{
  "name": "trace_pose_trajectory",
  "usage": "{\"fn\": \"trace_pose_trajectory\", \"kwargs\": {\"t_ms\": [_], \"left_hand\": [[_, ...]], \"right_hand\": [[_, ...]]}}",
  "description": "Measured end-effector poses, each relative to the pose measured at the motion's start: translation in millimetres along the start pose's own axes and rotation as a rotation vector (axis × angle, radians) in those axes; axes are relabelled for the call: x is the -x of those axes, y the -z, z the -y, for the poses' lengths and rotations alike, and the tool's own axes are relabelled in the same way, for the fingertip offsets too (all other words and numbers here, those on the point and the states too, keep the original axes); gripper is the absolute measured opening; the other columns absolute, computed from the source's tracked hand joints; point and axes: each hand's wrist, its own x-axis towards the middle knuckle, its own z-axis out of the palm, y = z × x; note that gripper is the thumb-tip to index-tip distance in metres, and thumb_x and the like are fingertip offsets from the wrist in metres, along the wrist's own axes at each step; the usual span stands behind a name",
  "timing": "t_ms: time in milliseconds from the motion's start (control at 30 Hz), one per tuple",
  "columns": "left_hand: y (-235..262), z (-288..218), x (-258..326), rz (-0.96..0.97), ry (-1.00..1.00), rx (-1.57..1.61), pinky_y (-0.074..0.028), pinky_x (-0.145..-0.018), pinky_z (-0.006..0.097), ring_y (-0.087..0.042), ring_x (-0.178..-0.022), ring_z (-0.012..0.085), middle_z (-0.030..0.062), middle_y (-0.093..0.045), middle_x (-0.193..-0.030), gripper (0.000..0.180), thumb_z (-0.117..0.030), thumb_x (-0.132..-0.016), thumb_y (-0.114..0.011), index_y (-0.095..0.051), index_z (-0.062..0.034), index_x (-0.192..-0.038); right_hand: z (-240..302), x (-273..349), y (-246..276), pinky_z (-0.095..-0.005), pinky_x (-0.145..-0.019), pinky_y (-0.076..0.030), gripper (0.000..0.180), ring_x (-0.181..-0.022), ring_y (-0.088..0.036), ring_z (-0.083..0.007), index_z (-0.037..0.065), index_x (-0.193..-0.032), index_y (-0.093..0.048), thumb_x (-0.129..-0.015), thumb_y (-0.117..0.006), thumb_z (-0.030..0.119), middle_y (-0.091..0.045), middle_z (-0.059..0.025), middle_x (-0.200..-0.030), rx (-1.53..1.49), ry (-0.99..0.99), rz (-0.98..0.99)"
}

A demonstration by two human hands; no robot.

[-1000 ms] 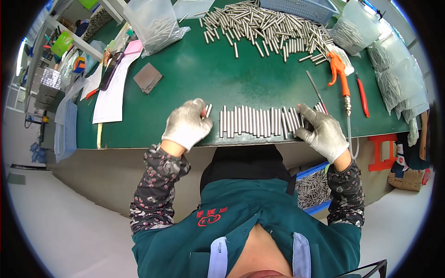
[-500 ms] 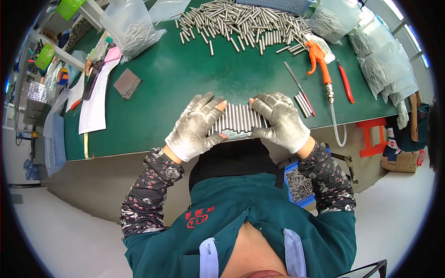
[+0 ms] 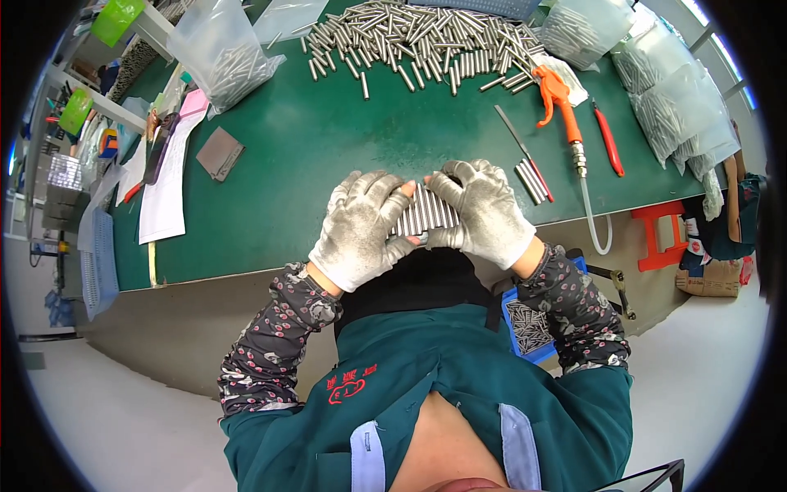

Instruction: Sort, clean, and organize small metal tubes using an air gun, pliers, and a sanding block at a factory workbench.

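A side-by-side row of shiny metal pins stands at the near edge of the green table. My left hand, in a grey-smudged white glove with bare thumb and fingertip showing, closes on the row's left end. From the other end my right hand, gloved the same way, presses against the pins. Thumbs lie along the near side and fingers along the far side, so the outer pins are hidden. A few loose pins lie right of my right hand, beside a thin file with a red handle.
A large pin pile covers the table's far side. Bags of pins stand left and right. An orange air gun with hose and a red-handled tool lie right. A brownish-grey block sits left; a blue bin stands below.
My hands have come closer together, squeezing the pins into a tighter row with less of it showing. The left hand has moved right, the right hand slightly left.
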Motion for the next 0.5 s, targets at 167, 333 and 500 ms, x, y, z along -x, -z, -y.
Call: {"fn": "trace_pose_trajectory", "kwargs": {"t_ms": [167,333,500], "left_hand": [[1.0,0.5,0.6,-0.001,-0.005,-0.036,-0.034,-0.099,0.049,-0.047,-0.112,0.0344,0.0144,-0.048,-0.121,0.073,-0.043,-0.066,-0.072,-0.049,-0.004,-0.123],[10.0,-11.8,-24.1,0.03,0.04,-0.122,-0.019,-0.108,0.054,-0.035,-0.126,0.0351,0.0166,-0.042,-0.13,0.083,-0.048,-0.059,-0.075,-0.048,-0.0018,-0.123],[-5.1,-21.2,-37.1,0.107,0.057,-0.118,-0.019,-0.108,0.054,-0.033,-0.128,0.0352,0.0174,-0.041,-0.131,0.076,-0.043,-0.06,-0.076,-0.051,-0.0002,-0.118]], "right_hand": [[-7.8,5.0,8.7,-0.0432,-0.088,-0.039,0.078,-0.103,-0.052,-0.0336,0.003,-0.117,-0.056,-0.061,-0.069,0.056,-0.056,-0.0161,-0.112,-0.044,0.031,-0.052],[-27.1,27.7,49.4,-0.0441,-0.093,-0.037,0.081,-0.109,-0.05,-0.0333,0.002,-0.119,-0.055,-0.063,-0.066,0.058,-0.056,-0.0149,-0.116,0.181,-0.02,-0.085],[-34.8,51.8,52.5,-0.0406,-0.083,-0.042,0.046,-0.096,-0.055,-0.0288,0.007,-0.108,-0.06,-0.067,-0.07,0.025,-0.06,-0.0087,-0.101,0.323,-0.303,-0.118]]}}
